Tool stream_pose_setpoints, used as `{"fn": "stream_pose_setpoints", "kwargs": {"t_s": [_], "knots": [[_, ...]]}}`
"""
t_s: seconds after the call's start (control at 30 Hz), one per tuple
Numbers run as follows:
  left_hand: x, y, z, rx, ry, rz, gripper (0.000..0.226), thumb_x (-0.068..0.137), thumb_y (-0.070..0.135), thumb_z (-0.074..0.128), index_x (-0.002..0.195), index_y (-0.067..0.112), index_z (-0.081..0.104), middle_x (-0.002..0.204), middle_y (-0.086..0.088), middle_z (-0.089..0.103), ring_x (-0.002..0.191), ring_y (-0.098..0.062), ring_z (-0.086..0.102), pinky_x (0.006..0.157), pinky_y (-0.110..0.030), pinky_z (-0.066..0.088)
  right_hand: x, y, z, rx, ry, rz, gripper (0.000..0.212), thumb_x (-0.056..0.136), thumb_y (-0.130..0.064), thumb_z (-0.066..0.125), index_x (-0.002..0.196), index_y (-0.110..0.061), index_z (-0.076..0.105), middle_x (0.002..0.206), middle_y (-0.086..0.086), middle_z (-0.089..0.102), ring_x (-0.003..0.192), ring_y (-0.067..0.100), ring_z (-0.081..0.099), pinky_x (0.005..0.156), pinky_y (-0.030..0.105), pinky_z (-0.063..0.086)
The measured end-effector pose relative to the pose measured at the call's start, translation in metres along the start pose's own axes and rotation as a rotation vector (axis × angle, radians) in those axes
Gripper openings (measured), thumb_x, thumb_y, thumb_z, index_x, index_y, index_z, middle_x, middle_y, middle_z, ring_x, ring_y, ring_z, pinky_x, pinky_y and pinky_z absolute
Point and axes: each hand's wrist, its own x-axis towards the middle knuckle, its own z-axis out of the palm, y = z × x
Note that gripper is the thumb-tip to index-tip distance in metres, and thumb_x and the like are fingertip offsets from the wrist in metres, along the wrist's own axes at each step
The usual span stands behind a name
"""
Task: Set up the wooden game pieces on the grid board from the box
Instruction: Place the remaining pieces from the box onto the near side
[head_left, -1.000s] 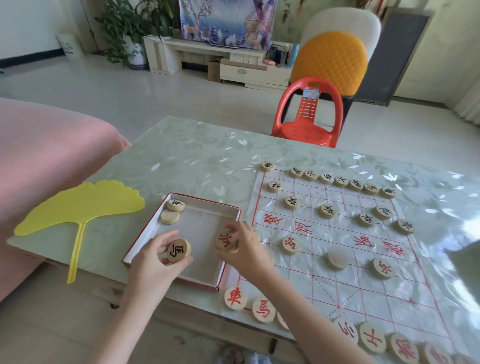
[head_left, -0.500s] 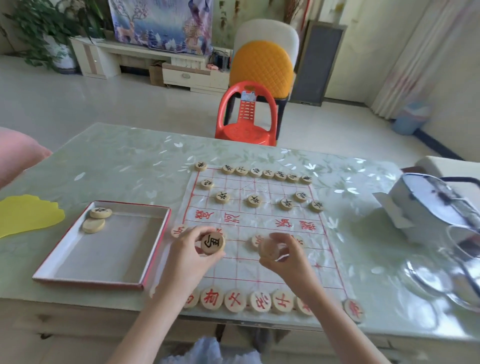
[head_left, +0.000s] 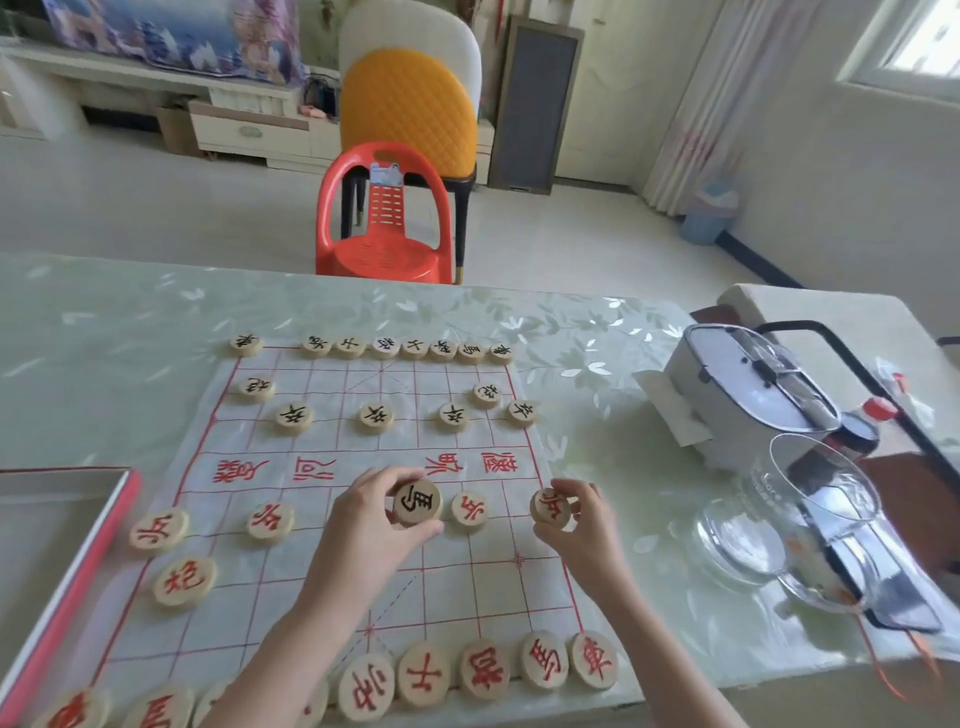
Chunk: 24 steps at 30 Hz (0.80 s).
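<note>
The grid board (head_left: 358, 467), a thin sheet printed with red lines, lies flat on the table (head_left: 104, 338). Above the board's middle, just on the near side of its band of red characters, the left hand (head_left: 374, 525) pinches a wooden disc with a black character (head_left: 417, 503) between thumb and fingers, face turned up toward the camera. At the board's right edge, level with that disc, the right hand (head_left: 576, 519) grips a disc with a red character (head_left: 550, 506) in its fingertips; whether this one already touches the sheet is hard to tell. Between the two hands a red-marked piece (head_left: 469, 511) sits on the board. Two more red-marked pieces (head_left: 270, 521) lie on the same row toward the board's left side, and one more (head_left: 184, 581) sits nearer to the person. A row of red-marked pieces (head_left: 483, 667) lines the board's near edge. Black-marked pieces (head_left: 384, 347) line the far edge, with a second scattering (head_left: 375, 417) one or two rows in. The box (head_left: 78, 571), white with a red rim, sits just left of the board, only partly in view. A red plastic chair (head_left: 387, 218) stands beyond the board's far side, off the table.
</note>
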Motion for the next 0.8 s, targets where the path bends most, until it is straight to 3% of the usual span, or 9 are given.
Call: {"fn": "stream_pose_setpoints", "kwargs": {"t_s": [0.17,0.33,0.63,0.8], "knots": [[0.014,-0.004,0.012,0.016,-0.017,0.004,0.046,0.065,0.020,0.082,0.101,0.036,0.058,0.101,0.012,0.059,0.083,0.004,0.058,0.065,-0.010,0.047,0.014,0.018,0.001,0.000,-0.002,0.008,0.052,0.071,-0.005,0.073,0.119,-0.014,0.054,0.109,-0.004,0.049,0.109,0.022,0.047,0.095,0.034,0.042],[0.018,-0.010,0.015,0.015,-0.018,-0.006,0.045,0.065,0.017,0.082,0.100,0.034,0.059,0.100,0.013,0.058,0.085,0.003,0.058,0.067,-0.003,0.045,0.025,0.015,0.005,-0.013,-0.020,-0.039,0.051,0.074,-0.007,0.071,0.121,-0.013,0.053,0.114,-0.001,0.050,0.111,0.017,0.044,0.090,0.022,0.036],[0.016,-0.017,0.015,-0.004,-0.016,-0.024,0.046,0.065,0.014,0.081,0.103,0.030,0.061,0.100,0.018,0.058,0.091,-0.003,0.059,0.070,-0.005,0.046,0.022,0.025,0.013,-0.111,-0.011,0.040,0.047,0.072,-0.014,0.070,0.117,-0.020,0.056,0.115,0.001,0.051,0.111,0.020,0.045,0.101,0.041,0.036],[0.015,-0.020,0.012,0.009,-0.010,-0.027,0.046,0.065,0.015,0.082,0.103,0.030,0.061,0.099,0.022,0.056,0.094,0.000,0.057,0.072,-0.010,0.048,0.020,0.020,0.010,-0.135,-0.022,0.061,0.051,0.072,-0.016,0.070,0.120,-0.022,0.054,0.119,0.000,0.049,0.116,0.023,0.040,0.100,0.036,0.032]]}}
